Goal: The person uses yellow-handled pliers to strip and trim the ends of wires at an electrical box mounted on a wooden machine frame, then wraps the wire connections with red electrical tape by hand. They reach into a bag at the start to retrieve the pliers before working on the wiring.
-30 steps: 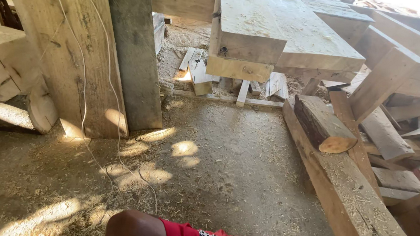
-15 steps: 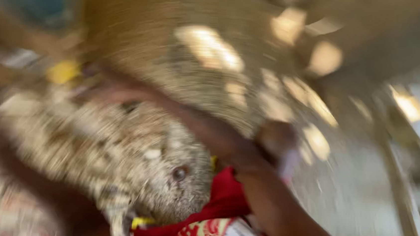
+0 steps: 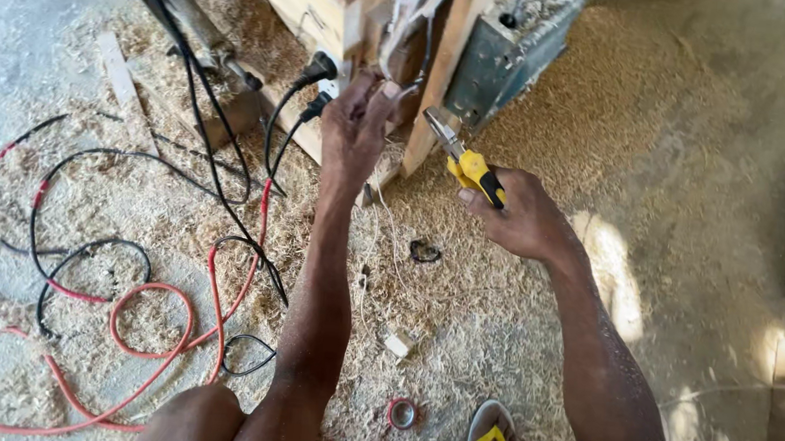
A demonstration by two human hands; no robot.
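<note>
The person crouches over the sawdust floor (image 3: pixel 513 351) and works at the foot of a wooden post (image 3: pixel 441 75). The left hand (image 3: pixel 355 124) reaches forward, arm nearly straight, fingers pinched together on a pale wire (image 3: pixel 408 16) that hangs down the post just above the knuckles. A black plug (image 3: pixel 319 67) sits just to the left of that hand, its cable (image 3: pixel 273 136) trailing back toward the knee.

The right hand (image 3: pixel 519 216) is clamped around the yellow handles of a pair of pliers (image 3: pixel 459 151), wrist bent inward, the tool's nose pointing up and left toward the pinched wire, near it but not yet on it. Whether the nose is parted I cannot tell from here.

As I judge it, the work would go best with the left hand keeping the wire taut and clear of the plug, so the pliers meet only that one strand, squarely and close to the fingers without nipping them.

Beyond the right hand's knuckles stands a grey metal box (image 3: pixel 508 52). Red and black cables (image 3: pixel 123 321) loop over the floor well off to the left of the left forearm, and a small roll of red tape (image 3: pixel 403 413) lies near a yellow-strapped sandal (image 3: pixel 489 438).
</note>
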